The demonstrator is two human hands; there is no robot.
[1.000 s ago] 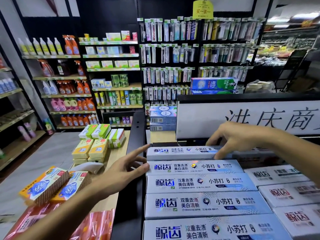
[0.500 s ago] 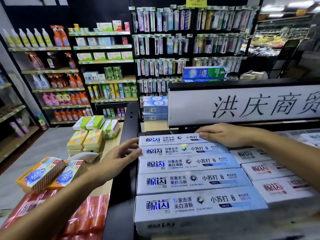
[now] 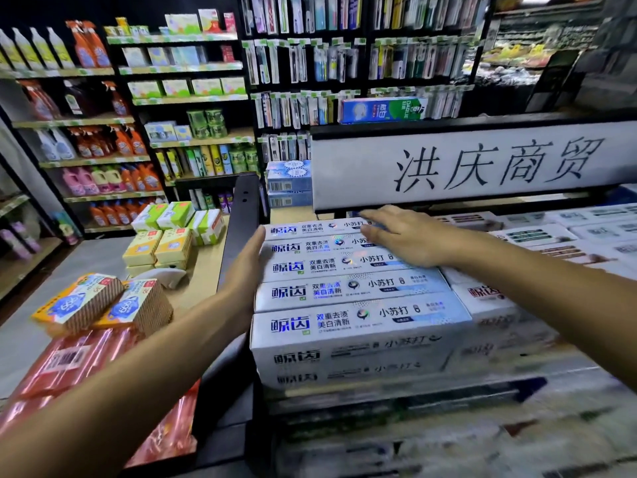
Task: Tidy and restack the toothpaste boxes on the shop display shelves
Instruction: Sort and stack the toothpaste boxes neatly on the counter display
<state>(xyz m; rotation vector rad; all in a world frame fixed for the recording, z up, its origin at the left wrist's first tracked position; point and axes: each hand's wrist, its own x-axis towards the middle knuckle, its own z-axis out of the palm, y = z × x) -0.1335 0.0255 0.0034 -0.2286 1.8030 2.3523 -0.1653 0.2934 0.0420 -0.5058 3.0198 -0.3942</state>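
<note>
Shop shelf, near centre: toothpaste boxes stacked in rows. Left hand, fingers straight, presses the stack's left end. Right hand flat, open, on far boxes. Sign behind.

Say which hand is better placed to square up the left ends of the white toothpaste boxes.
Left, probably. The left hand lies flat against the left ends of the white toothpaste boxes, so a push would align them. The right hand rests flat on top of the rear ones, suited to steadying.
</note>
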